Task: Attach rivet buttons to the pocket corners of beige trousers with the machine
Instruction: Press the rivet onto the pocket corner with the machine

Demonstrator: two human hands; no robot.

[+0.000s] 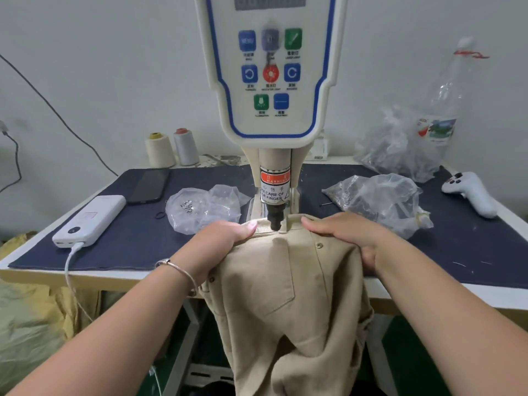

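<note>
The trousers (285, 281) lie over the front edge of the surface (457, 252), with the top part pushed under the machine (271, 81). The punch (275, 218) sits right on the cloth near a pocket corner, so the step in hand looks like lining up a spot for a rivet. One rivet (319, 245) is already on, just right of the punch, and another (212, 279) shows near the left wrist.

The left hand (225, 241) holds the cloth on the left, fingers (248, 225) curled over the edge. The right hand (345, 235) lies on the cloth on the right, fingers close together and bent down over the fold; I cannot tell if it pinches the cloth.

Next, the cloth should stay flat and still while the punch comes down. Both sets of fingertips are very near the punch, so they should keep to the side.

Bags (205, 208) of small metal parts sit on both sides of the machine. A power bank (91, 221), phone (148, 185), two thread cones (171, 150) and a white controller (471, 192) lie further off, not in the way.
</note>
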